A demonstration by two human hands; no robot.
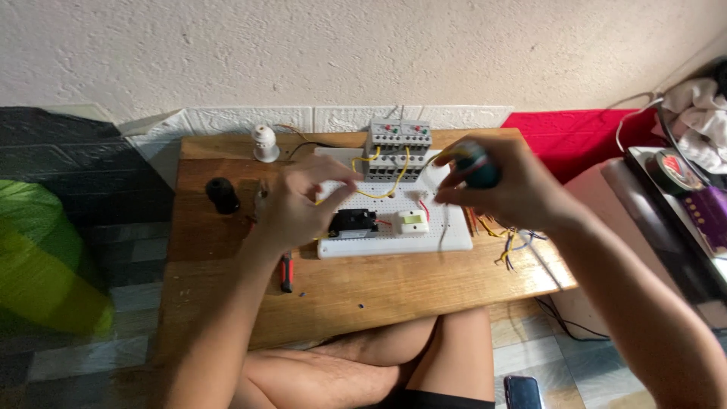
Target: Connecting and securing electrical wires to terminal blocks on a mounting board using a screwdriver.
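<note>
My left hand [299, 206] hovers over the left part of a white perforated board [454, 236], fingertips pinched on a yellow wire [371, 195]. My right hand [509, 185] is raised above the board's right side and grips a dark teal screwdriver handle [478, 168]. On the board stand two grey contactor blocks [399, 148], a black switch [353, 221] and a small white push-button [413, 221]. Yellow and red wires link them.
The board lies on a low wooden table [356, 291]. A white lamp holder [264, 143], a black round part [222, 195] and red-handled pliers [287, 273] lie to the left. Loose coloured wires [509, 244] lie at the right. A phone [522, 391] rests on the floor.
</note>
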